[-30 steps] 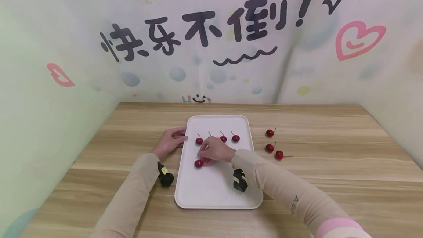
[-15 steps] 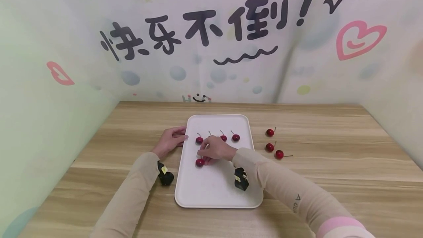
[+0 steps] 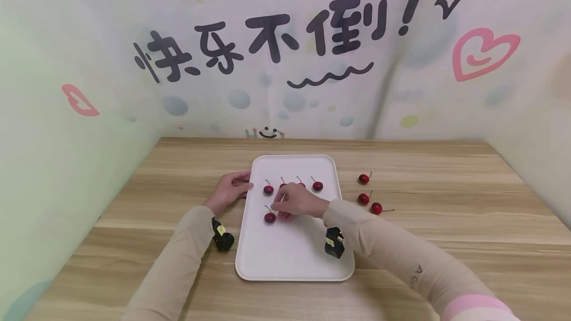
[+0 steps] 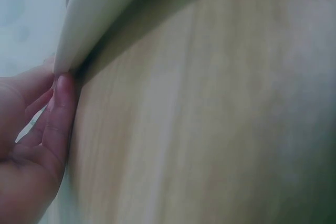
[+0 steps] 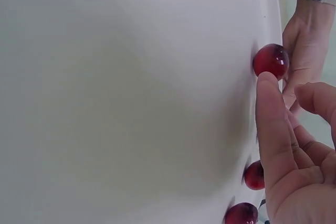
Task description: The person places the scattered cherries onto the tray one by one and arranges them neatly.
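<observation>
A white tray (image 3: pixel 294 261) lies on the wooden table. Near its left side sits a red cherry (image 3: pixel 269 218), stem up, also the upper cherry (image 5: pixel 271 59) in the right wrist view. My right hand (image 3: pixel 300 201) is just right of it, thumb and fingers apart. One fingertip overlaps the fruit in the right wrist view; I cannot tell whether they touch. Behind is a row of several stemmed cherries (image 3: pixel 317 186), partly covered by this hand. My left hand (image 3: pixel 228 191) touches the tray's left rim (image 4: pixel 79 40) with fairly straight fingers (image 4: pixel 58 124).
Three loose cherries (image 3: pixel 376 208) lie on the table (image 3: pixel 446 192) right of the tray. A printed backdrop (image 3: pixel 276 103) rises behind the table's far edge. Dark wrist-worn devices (image 3: pixel 334 242) hang below both sleeves.
My right hand has drawn slightly to the right, off the front cherry, whose stem now shows free. The cherry shifted a little right and away from me. My left hand has stayed put.
</observation>
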`<state>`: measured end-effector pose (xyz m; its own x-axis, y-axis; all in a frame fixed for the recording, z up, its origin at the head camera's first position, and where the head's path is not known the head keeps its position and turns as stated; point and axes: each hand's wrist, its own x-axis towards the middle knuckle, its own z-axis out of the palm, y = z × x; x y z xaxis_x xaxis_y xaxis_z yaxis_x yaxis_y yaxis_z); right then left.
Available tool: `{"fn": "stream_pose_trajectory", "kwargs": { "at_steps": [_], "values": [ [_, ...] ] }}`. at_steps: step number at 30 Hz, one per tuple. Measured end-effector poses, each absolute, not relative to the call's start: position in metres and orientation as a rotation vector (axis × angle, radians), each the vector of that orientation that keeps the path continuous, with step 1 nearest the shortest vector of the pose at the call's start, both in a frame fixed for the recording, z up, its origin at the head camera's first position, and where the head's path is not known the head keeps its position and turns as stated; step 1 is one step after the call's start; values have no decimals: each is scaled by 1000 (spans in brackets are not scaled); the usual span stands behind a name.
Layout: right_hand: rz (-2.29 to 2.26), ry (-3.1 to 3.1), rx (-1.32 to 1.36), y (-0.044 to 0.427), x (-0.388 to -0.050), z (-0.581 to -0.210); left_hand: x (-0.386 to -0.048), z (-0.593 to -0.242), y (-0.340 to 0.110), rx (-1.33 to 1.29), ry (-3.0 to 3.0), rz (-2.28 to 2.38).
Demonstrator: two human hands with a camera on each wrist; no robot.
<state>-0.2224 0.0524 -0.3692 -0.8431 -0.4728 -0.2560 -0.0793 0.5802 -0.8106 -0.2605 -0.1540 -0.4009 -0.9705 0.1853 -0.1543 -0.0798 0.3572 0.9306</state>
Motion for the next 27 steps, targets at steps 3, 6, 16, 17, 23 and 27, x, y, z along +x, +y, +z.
{"fn": "stream_pose_trajectory", "kwargs": {
  "at_steps": [3,6,16,17,23,27],
  "values": [
    [-1182,2362,-453,58,-219,-365,-261,-401,-154,88,2383,1666],
    [-1187,2355,-448,67,-216,-358,-261,-402,-154,100,2382,1671],
    [-1180,2437,-499,124,-215,-337,-261,-402,-154,99,2393,1664],
    [-1187,2447,-493,130,-215,-336,-260,-402,-154,97,2393,1664],
    [-1168,2535,-429,169,-212,-330,-261,-402,-155,89,2392,1665],
    [-1193,2557,-377,192,-214,-333,-261,-402,-155,99,2391,1658]
  ]
}}
